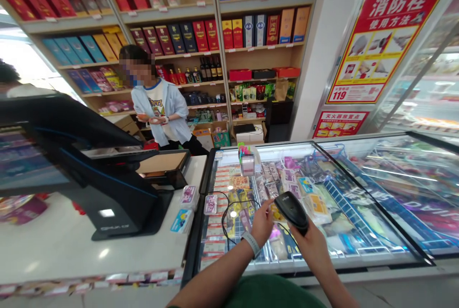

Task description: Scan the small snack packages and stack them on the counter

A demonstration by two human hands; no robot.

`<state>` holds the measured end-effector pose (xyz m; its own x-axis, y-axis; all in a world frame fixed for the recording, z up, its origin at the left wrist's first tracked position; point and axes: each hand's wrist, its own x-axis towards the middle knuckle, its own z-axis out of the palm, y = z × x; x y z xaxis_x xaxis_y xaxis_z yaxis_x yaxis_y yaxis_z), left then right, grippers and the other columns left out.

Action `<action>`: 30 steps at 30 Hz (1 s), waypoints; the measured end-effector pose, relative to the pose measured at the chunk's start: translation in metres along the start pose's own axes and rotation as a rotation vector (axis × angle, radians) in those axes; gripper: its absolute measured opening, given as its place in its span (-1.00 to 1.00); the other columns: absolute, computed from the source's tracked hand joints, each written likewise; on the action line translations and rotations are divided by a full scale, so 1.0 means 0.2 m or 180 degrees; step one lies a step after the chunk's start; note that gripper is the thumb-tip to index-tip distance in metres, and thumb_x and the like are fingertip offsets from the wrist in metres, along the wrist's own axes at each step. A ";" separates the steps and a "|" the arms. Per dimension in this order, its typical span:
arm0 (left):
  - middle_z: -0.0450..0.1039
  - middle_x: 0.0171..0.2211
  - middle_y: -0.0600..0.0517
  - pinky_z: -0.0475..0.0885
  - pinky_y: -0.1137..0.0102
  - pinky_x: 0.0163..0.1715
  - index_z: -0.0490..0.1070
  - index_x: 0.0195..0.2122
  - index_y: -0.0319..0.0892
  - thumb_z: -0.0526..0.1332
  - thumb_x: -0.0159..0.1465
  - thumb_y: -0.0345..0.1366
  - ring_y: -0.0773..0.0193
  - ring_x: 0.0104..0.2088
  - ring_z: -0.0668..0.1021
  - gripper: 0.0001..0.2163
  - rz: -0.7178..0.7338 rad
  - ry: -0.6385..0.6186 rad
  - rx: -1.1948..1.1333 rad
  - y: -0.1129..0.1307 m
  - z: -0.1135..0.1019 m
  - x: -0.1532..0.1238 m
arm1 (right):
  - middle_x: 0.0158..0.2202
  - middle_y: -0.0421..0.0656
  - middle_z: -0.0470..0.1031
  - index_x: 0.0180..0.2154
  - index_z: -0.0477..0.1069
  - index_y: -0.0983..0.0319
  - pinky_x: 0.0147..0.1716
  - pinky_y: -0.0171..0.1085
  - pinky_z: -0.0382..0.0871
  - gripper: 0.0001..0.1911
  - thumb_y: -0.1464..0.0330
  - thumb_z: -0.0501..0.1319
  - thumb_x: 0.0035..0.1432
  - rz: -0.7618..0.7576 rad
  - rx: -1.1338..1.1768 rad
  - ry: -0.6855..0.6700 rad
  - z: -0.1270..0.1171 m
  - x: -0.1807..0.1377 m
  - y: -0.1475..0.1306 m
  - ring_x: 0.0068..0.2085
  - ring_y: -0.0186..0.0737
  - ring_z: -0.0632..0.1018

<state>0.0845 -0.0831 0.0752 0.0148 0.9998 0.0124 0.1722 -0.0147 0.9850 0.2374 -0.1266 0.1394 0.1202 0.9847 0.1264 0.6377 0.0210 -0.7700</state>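
A black barcode scanner (289, 208) is held over the glass top of a chest freezer (362, 231). My right hand (311, 241) is closed around its lower end. My left hand (263, 224), with a pale wristband, is curled at the scanner's other end, fingertips against its edge; part of that grip is hidden. A thin black cable (225, 219) loops over the glass to the left of my hands. Under the glass lie packaged foods in wire baskets. A small clear pack with purple print (211, 204) rests on the freezer's left side.
A black checkout terminal (125, 193) stands on the white counter (143, 260) at left. Small packs (182, 221) lie at the counter's edge. Behind it, a person (161, 107) in a light blue shirt holds something small near shelves of boxed bottles (179, 38). Another person is partly visible far left.
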 end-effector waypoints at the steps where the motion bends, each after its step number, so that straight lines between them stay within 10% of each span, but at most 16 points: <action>1: 0.43 -0.29 -0.01 0.46 0.40 -0.36 0.33 0.11 -0.16 0.03 0.26 -0.38 0.31 -0.36 0.48 -0.62 -0.0083 0.0005 -0.0074 0.00 0.00 -0.01 | -0.22 -0.02 0.59 -0.08 0.40 0.27 -0.22 -0.15 0.44 -0.54 0.13 0.11 0.06 -0.0007 -0.0007 0.0019 0.00 0.00 0.00 -0.16 0.05 0.59; 14: 0.44 -0.22 0.00 0.43 0.43 -0.31 0.23 0.09 -0.18 0.21 -0.09 -0.63 0.30 -0.29 0.50 -0.35 -0.0237 0.0279 -0.0072 0.02 -0.13 0.00 | -0.30 -0.05 0.58 -0.15 0.40 0.24 -0.28 -0.16 0.43 -0.58 0.10 0.12 0.06 0.0046 0.0067 0.0082 0.01 0.01 -0.04 -0.22 0.04 0.59; 30: 0.45 -0.14 -0.07 0.46 0.40 -0.31 0.22 0.05 -0.17 0.37 -0.08 -0.45 0.24 -0.25 0.54 -0.36 -0.0310 0.0157 -0.0762 -0.02 -0.19 0.02 | -0.26 -0.08 0.60 -0.13 0.43 0.23 -0.22 -0.16 0.44 -0.63 0.21 0.17 0.02 0.0081 0.0375 0.0180 0.04 0.06 -0.03 -0.19 0.01 0.59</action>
<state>0.0471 -0.0792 0.0774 -0.0396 0.9958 -0.0820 -0.0678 0.0792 0.9945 0.2294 -0.1144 0.1406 0.1801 0.9739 0.1383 0.5404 0.0196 -0.8412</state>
